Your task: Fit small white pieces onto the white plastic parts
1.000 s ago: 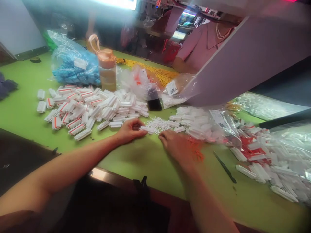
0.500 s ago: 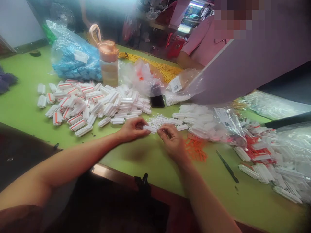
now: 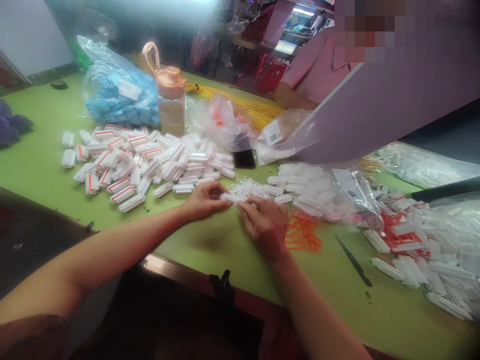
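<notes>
My left hand (image 3: 204, 200) pinches a small white plastic piece (image 3: 229, 198) just above the green table (image 3: 37, 165). My right hand (image 3: 262, 222) is closed at the piece's right end, fingertips touching it. Right behind the hands lies a little heap of tiny white bits (image 3: 248, 188). A large pile of white pieces with orange strips (image 3: 142, 160) is spread to the left. Plain white pieces (image 3: 303, 185) lie to the right, and thin orange strips (image 3: 303, 235) sit beside my right wrist.
A peach-lidded water bottle (image 3: 170, 102), a bag of blue parts (image 3: 116, 92), a black phone (image 3: 244, 158), clear bags and yellow cords (image 3: 240, 102) stand behind. A dark thin tool (image 3: 354, 261) lies right. More white parts (image 3: 420, 250) fill the right side. A person in pink (image 3: 311, 70) sits opposite.
My right hand has moved left from the table near the orange strips and closed on the white piece that my left hand holds. The view has shifted slightly.
</notes>
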`<action>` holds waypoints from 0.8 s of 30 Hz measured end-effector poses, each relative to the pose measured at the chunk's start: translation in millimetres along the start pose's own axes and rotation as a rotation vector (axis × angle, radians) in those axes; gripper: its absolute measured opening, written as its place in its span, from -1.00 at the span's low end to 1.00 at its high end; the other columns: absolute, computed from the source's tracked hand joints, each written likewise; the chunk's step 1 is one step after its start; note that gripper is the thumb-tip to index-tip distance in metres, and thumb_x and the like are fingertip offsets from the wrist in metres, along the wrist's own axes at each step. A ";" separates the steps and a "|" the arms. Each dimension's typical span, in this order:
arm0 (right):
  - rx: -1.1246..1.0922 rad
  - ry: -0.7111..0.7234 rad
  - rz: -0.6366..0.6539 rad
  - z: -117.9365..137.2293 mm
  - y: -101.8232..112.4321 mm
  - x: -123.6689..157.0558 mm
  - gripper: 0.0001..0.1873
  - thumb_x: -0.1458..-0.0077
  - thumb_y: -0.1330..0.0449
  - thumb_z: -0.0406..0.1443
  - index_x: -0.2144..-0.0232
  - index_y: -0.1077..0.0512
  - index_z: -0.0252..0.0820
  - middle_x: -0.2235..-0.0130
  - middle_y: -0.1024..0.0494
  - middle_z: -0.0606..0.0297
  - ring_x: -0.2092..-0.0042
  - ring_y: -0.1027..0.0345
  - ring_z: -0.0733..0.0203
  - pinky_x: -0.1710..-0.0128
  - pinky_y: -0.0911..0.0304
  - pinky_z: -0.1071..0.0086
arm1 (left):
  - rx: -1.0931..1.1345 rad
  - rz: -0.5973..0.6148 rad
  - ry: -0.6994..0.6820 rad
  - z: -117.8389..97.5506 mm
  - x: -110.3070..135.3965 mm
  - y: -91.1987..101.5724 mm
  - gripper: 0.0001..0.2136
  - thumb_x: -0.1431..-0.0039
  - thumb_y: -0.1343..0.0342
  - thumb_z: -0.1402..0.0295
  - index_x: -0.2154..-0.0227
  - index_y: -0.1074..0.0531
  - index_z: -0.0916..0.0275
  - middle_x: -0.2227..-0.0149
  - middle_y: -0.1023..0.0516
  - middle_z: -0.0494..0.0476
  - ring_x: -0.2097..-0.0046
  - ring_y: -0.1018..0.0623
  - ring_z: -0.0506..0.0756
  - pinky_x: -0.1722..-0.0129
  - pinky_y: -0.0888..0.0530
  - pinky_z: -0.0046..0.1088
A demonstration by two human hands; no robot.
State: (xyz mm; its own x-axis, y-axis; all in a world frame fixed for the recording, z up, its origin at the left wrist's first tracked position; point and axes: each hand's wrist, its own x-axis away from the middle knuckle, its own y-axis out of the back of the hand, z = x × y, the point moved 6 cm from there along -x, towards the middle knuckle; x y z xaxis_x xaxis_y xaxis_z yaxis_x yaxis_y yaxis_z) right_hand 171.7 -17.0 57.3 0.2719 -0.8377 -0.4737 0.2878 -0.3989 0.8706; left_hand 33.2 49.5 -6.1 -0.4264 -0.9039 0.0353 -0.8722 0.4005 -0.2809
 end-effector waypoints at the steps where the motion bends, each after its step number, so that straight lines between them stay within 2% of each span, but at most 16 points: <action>1: 0.008 0.008 0.012 1.3 -0.3 0.4 -0.74 -0.24 -0.07 -0.22 0.17 -0.55 -0.01 0.21 -0.58 0.22 0.21 -0.35 0.17 0.18 -0.04 0.23 | 0.020 -0.005 0.004 0.0 0.2 0.3 -0.63 0.24 -0.40 0.30 0.40 -0.38 0.34 0.50 -0.49 -0.02 0.47 -0.46 -0.11 0.45 -0.36 -0.60; 4: -0.044 -0.006 0.005 0.9 -0.7 0.0 -0.74 -0.23 -0.08 -0.22 0.16 -0.56 -0.03 0.22 -0.58 0.22 0.21 -0.37 0.17 0.16 -0.09 0.23 | 0.058 -0.013 0.002 -1.0 1.2 1.0 -0.61 0.25 -0.41 0.30 0.40 -0.38 0.35 0.49 -0.50 -0.01 0.47 -0.48 -0.10 0.44 -0.38 -0.60; 8: -0.366 -0.122 -0.117 -10.7 3.1 -1.2 -0.70 -0.25 -0.05 -0.19 0.18 -0.56 -0.10 0.20 -0.57 0.17 0.16 -0.41 0.15 0.12 -0.25 0.26 | 0.037 -0.007 -0.003 -1.8 1.9 1.8 -0.61 0.23 -0.41 0.29 0.38 -0.37 0.35 0.48 -0.51 0.01 0.45 -0.50 -0.08 0.43 -0.39 -0.59; 10: -0.496 -0.189 -0.134 -16.6 1.8 -1.3 -0.68 -0.25 -0.03 -0.18 0.15 -0.54 -0.12 0.17 -0.57 0.16 0.11 -0.42 0.14 0.08 -0.29 0.25 | 0.011 -0.006 -0.003 -1.5 1.7 2.1 -0.61 0.23 -0.41 0.28 0.38 -0.37 0.34 0.47 -0.51 0.02 0.44 -0.51 -0.07 0.41 -0.41 -0.57; 14: -0.576 -0.298 0.007 -20.4 -10.1 -0.6 -0.61 -0.25 0.01 -0.11 0.08 -0.51 -0.13 0.12 -0.58 0.17 0.08 -0.44 0.11 0.05 -0.31 0.23 | -0.021 0.028 -0.030 -0.6 1.7 0.1 -0.61 0.21 -0.40 0.27 0.36 -0.38 0.34 0.43 -0.53 0.04 0.40 -0.52 -0.07 0.35 -0.44 -0.54; 16: -0.614 -0.355 0.103 -20.3 -17.1 0.7 -0.56 -0.25 0.03 -0.07 0.07 -0.50 -0.15 0.21 -0.60 0.20 0.21 -0.47 0.15 0.18 -0.35 0.29 | -0.068 0.061 -0.056 -0.4 2.6 -1.7 -0.63 0.18 -0.38 0.26 0.34 -0.40 0.34 0.43 -0.53 0.04 0.41 -0.50 -0.08 0.36 -0.43 -0.55; 19: -0.697 -0.396 0.211 -17.4 -23.8 1.8 -0.54 -0.22 0.01 -0.04 0.10 -0.52 -0.18 0.40 -0.57 0.29 0.42 -0.41 0.25 0.38 -0.32 0.39 | -0.170 0.095 -0.103 -1.2 4.6 -3.0 -0.65 0.12 -0.36 0.26 0.32 -0.43 0.35 0.42 -0.53 0.06 0.43 -0.48 -0.08 0.40 -0.40 -0.56; 24: -0.826 -0.458 0.293 -17.3 -27.9 2.7 -0.58 -0.14 -0.10 -0.04 0.16 -0.53 -0.19 0.49 -0.51 0.33 0.47 -0.36 0.27 0.45 -0.25 0.42 | -0.243 0.117 -0.119 -1.8 6.8 -3.1 -0.67 0.10 -0.34 0.23 0.34 -0.44 0.34 0.35 -0.56 0.14 0.38 -0.52 -0.04 0.38 -0.44 -0.53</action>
State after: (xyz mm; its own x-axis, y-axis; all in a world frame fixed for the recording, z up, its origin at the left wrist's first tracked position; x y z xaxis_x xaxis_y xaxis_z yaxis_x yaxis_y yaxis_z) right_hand 180.3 -1.7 29.5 0.1033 -0.9946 -0.0052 0.8638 0.0871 0.4962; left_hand 32.6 42.4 -3.3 -0.5089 -0.8549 -0.1009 -0.8567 0.5144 -0.0378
